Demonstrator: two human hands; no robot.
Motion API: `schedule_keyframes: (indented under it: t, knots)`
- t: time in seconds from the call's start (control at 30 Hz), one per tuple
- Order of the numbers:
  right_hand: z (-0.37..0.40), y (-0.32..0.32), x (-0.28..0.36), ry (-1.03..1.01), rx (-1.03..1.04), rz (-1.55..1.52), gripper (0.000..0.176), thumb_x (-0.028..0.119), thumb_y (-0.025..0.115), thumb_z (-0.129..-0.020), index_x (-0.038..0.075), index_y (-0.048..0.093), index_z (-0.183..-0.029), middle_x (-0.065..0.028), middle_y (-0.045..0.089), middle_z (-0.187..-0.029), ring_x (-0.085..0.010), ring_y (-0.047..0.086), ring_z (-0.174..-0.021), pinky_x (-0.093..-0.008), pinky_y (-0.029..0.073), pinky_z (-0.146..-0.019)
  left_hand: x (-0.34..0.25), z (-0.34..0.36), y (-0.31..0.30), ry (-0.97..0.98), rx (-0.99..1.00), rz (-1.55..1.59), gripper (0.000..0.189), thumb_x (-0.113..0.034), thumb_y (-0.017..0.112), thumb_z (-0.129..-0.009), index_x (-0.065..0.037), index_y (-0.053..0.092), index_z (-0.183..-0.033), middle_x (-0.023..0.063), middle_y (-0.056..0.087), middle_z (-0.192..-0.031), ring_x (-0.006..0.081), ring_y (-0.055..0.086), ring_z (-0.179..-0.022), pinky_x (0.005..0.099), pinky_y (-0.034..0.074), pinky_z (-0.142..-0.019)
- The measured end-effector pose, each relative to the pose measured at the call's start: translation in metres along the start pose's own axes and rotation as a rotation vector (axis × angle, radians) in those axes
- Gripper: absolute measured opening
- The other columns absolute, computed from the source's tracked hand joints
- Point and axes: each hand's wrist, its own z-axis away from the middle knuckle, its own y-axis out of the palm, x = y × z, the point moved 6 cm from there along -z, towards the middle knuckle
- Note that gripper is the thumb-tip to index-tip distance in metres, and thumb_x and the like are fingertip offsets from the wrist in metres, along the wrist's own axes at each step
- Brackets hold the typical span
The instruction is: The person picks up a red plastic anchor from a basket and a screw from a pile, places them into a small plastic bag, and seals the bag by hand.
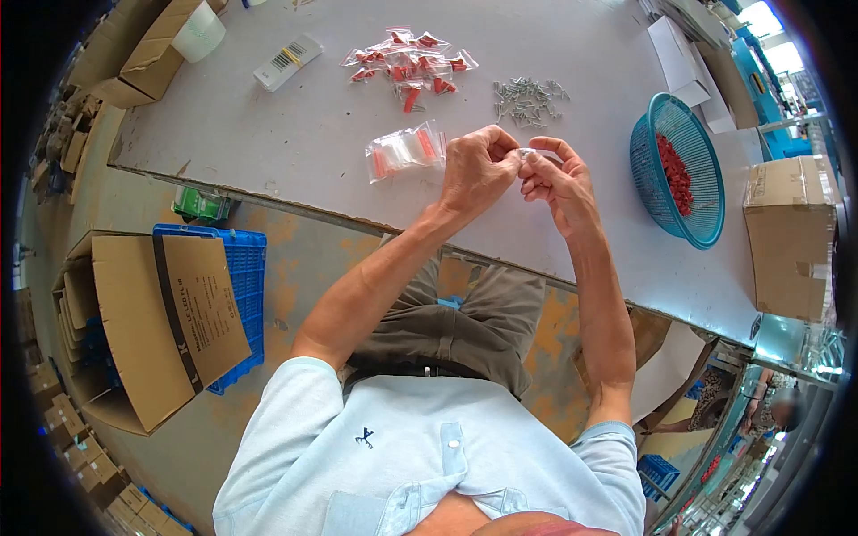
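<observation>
Over the table, my left hand (pixel 478 171) and my right hand (pixel 563 185) meet fingertip to fingertip. Both pinch a small shiny whitish piece (pixel 525 154), mostly covered by the fingers; its kind cannot be made out. Just left of my left hand lies a stack of clear zip bags (pixel 404 154) with red marks. Beyond my hands is a loose heap of metal screws (pixel 529 100). Farther left sits a pile of small clear bags with red pieces inside (pixel 407 67). A teal plastic basket (pixel 641 179), holding red pieces (pixel 675 174), stands to the right of my right hand.
The grey table (pixel 295 134) has its front edge close to my body. A clear pack with a label (pixel 288 62) and a white tub (pixel 198 34) are at the back left. Cardboard boxes (pixel 791 237) stand right. On the floor left are a carton (pixel 161 313) and blue crate (pixel 246 295).
</observation>
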Motion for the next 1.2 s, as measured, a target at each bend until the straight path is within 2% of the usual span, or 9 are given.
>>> schedule_keyframes:
  t: [0.17,0.27,0.37,0.67,0.8,0.87,0.9,0.97,1.2]
  knots:
    - [-0.003,-0.015,0.008,-0.143,-0.093,0.279,0.016,0.010,0.071,-0.099,-0.003,0.069,-0.109,-0.0091,0.073,-0.082,-0.0138,0.069,-0.065,-0.0259,0.057,-0.056,-0.004,0.003,0.003,0.058,0.049,-0.062,0.009,-0.005,0.072,-0.091,0.002,0.075,-0.095,0.0092,0.077,-0.083,0.0111,0.073,-0.074,0.0260,0.059,-0.066]
    - [-0.013,-0.034,0.034,-0.395,-0.269,0.835,0.011,0.007,0.073,-0.094,0.004,0.078,-0.103,-0.0057,0.074,-0.086,-0.0118,0.068,-0.069,-0.0281,0.057,-0.064,-0.001,0.002,0.005,0.070,0.044,-0.047,0.008,-0.004,0.071,-0.090,0.001,0.075,-0.095,0.0083,0.077,-0.084,0.0104,0.072,-0.076,0.0259,0.059,-0.067]
    - [-0.030,-0.034,0.044,-0.625,-0.209,1.099,0.015,0.007,0.074,-0.091,0.004,0.079,-0.105,-0.0087,0.073,-0.092,-0.0165,0.071,-0.077,-0.0325,0.058,-0.071,-0.002,0.001,0.005,0.054,0.043,-0.048,0.008,-0.004,0.071,-0.089,0.001,0.075,-0.095,0.0071,0.076,-0.083,0.0093,0.071,-0.075,0.0252,0.058,-0.067]
    - [-0.074,-0.031,0.039,-0.531,-0.015,1.409,0.014,0.009,0.070,-0.090,0.002,0.076,-0.100,-0.0120,0.071,-0.093,-0.0265,0.071,-0.079,-0.0399,0.057,-0.076,0.000,0.000,0.004,0.047,0.013,-0.048,0.008,-0.004,0.071,-0.089,0.001,0.075,-0.095,0.0044,0.075,-0.081,0.0074,0.068,-0.072,0.0240,0.057,-0.067]
    - [-0.049,-0.019,0.048,-0.571,-0.013,1.409,0.011,0.008,0.071,-0.091,-0.001,0.073,-0.097,-0.0123,0.072,-0.089,-0.0212,0.072,-0.075,-0.0372,0.057,-0.069,0.000,0.000,0.001,0.043,-0.020,-0.047,0.007,-0.005,0.073,-0.089,0.000,0.075,-0.094,0.0037,0.075,-0.080,0.0073,0.069,-0.072,0.0241,0.057,-0.066]
    - [-0.027,-0.020,0.048,-0.264,-0.096,0.869,0.008,0.006,0.072,-0.093,-0.003,0.071,-0.095,-0.0109,0.073,-0.084,-0.0151,0.072,-0.070,-0.0319,0.059,-0.062,-0.003,0.000,-0.001,0.039,-0.039,-0.044,0.007,-0.005,0.073,-0.089,0.000,0.075,-0.094,0.0039,0.075,-0.080,0.0075,0.069,-0.072,0.0243,0.057,-0.066]
    - [-0.017,-0.016,0.045,-0.263,-0.087,0.873,0.008,0.006,0.072,-0.093,-0.003,0.071,-0.095,-0.0109,0.073,-0.084,-0.0151,0.072,-0.070,-0.0319,0.059,-0.062,-0.004,0.001,-0.001,0.038,-0.051,-0.042,0.007,-0.005,0.073,-0.090,0.000,0.075,-0.094,0.0040,0.076,-0.080,0.0077,0.070,-0.072,0.0245,0.058,-0.066]
    - [0.000,-0.014,0.036,-0.205,-0.058,0.425,0.007,0.003,0.073,-0.094,-0.003,0.070,-0.096,-0.0093,0.073,-0.081,-0.0113,0.071,-0.068,-0.0271,0.061,-0.059,-0.003,0.001,-0.001,0.043,-0.059,-0.037,0.007,-0.005,0.074,-0.090,0.000,0.075,-0.094,0.0046,0.076,-0.080,0.0080,0.070,-0.072,0.0247,0.058,-0.066]
    - [0.003,-0.004,0.019,-0.149,-0.079,0.404,0.016,0.005,0.074,-0.095,-0.002,0.066,-0.106,-0.0092,0.072,-0.083,-0.0118,0.070,-0.068,-0.0269,0.063,-0.058,-0.010,0.006,0.003,0.145,-0.051,-0.096,0.008,-0.003,0.073,-0.090,0.001,0.075,-0.096,0.0067,0.076,-0.080,0.0095,0.072,-0.073,0.0259,0.059,-0.067]
